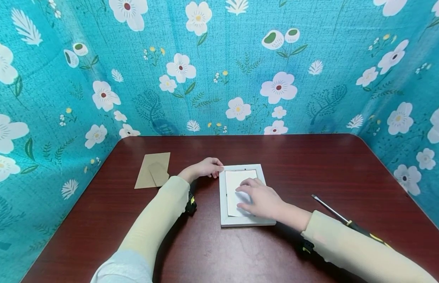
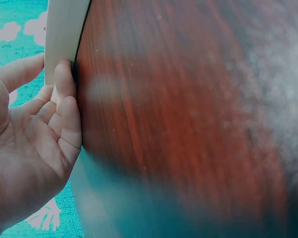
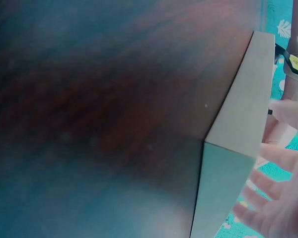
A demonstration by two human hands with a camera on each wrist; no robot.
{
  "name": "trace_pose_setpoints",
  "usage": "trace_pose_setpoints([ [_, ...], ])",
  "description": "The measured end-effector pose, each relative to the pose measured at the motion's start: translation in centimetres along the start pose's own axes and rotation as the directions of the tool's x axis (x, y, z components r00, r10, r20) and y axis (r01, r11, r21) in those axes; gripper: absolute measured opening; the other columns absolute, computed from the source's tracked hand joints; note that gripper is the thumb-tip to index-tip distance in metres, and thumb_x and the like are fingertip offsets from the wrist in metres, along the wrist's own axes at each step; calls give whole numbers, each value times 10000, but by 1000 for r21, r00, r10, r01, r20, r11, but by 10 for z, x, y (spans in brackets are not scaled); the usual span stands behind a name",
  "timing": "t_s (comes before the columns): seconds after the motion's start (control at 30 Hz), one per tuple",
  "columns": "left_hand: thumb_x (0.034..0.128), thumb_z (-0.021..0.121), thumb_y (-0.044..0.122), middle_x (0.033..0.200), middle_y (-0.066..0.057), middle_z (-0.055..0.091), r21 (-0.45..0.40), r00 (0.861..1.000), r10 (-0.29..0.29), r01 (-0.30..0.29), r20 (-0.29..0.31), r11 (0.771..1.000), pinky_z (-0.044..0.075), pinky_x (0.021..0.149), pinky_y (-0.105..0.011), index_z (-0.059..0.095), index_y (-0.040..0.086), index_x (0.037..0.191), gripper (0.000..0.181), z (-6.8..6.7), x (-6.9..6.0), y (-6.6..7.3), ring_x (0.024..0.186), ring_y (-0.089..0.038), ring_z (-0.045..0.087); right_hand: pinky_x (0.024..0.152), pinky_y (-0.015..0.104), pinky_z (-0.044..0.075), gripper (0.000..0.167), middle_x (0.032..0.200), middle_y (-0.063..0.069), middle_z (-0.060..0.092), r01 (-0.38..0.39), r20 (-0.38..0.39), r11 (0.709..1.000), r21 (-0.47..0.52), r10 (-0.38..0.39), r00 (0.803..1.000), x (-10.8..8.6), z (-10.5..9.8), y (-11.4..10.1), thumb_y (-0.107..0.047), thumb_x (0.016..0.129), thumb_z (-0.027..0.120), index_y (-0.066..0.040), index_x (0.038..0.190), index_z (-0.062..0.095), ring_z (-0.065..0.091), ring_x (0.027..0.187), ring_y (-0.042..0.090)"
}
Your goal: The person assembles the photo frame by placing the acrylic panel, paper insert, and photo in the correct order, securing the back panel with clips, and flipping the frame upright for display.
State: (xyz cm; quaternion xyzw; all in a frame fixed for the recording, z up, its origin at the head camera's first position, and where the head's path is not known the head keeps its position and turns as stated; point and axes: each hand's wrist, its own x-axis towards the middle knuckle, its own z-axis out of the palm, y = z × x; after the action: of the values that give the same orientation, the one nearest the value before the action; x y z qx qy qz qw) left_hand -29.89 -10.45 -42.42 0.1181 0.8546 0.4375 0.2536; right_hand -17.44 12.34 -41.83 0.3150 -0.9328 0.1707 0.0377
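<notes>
So, looks like the sheet-settling step: left hand (image 1: 207,168) pinching the white frame (image 1: 224,196) on the table (image 1: 191,251), right hand (image 1: 263,199) loosely spread, gripping nothing, over the white sheet (image 1: 235,181) (touching? can't tell). Next move probably wants light fingertips.

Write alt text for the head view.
A person's left hand grips the far left corner of a white frame on a reddish table; the right hand is over the white sheet inside. A brown board lies left, a screwdriver right, flowered turquoise cloth behind.
</notes>
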Motion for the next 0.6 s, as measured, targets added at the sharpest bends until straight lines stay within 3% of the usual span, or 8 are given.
trace_pose_setpoints([
  [0.2,995,553,187,796,-67,595,-10,1000,2,-2,1,1000,458,645,-258,595,13,1116,216,0,-2,1,700,-167,567,1009,535,378,680,1454,171,423,-5,141,999,-50,12,990,-3,2,-1,-464,847,709,-105,1394,525,359,1343,399],
  [0.6,995,557,187,799,-74,595,-9,1000,23,-23,-7,1000,469,633,-254,604,24,1111,206,0,-3,1,697,-170,559,1049,534,332,696,1489,180,387,-70,212,996,-61,82,974,0,0,-5,-494,856,689,-103,1405,514,328,1362,423],
])
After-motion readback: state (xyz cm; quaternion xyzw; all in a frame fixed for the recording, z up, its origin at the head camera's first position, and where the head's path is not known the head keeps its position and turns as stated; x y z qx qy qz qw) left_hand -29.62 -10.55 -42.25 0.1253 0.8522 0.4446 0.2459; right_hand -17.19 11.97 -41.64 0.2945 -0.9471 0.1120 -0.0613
